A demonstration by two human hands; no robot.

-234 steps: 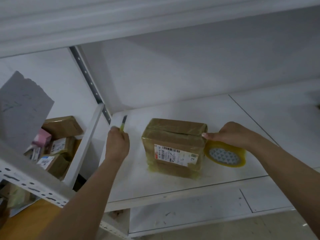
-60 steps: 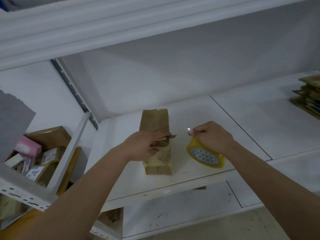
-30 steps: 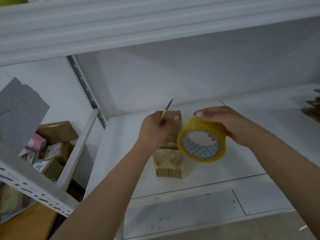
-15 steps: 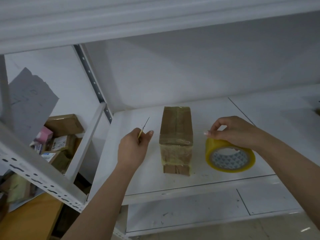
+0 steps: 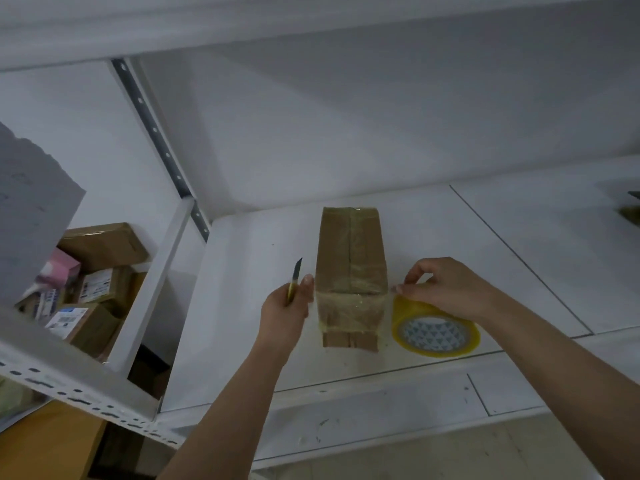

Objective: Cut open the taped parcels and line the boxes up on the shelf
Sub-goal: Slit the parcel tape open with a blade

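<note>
A brown taped parcel [image 5: 350, 258] lies lengthwise on the white shelf [image 5: 249, 306], its short end toward me. My left hand [image 5: 287, 313] grips a small yellow-handled knife [image 5: 296, 277] with the blade pointing up, and its thumb touches the parcel's left edge. A yellow tape roll [image 5: 434, 332] lies flat just right of the parcel. My right hand [image 5: 446, 289] rests on the roll's far rim and pinches its edge, fingertips near the parcel's right corner.
Several more parcels and a pink box [image 5: 59, 271] are piled in the bay to the left, behind a white upright [image 5: 152, 285]. A grey sheet [image 5: 31, 209] hangs at far left. Something dark [image 5: 632, 206] sits at the shelf's far right edge.
My left hand with the knife has moved right until it touches the parcel. My right hand and the tape roll have shifted left, closer to the parcel.
</note>
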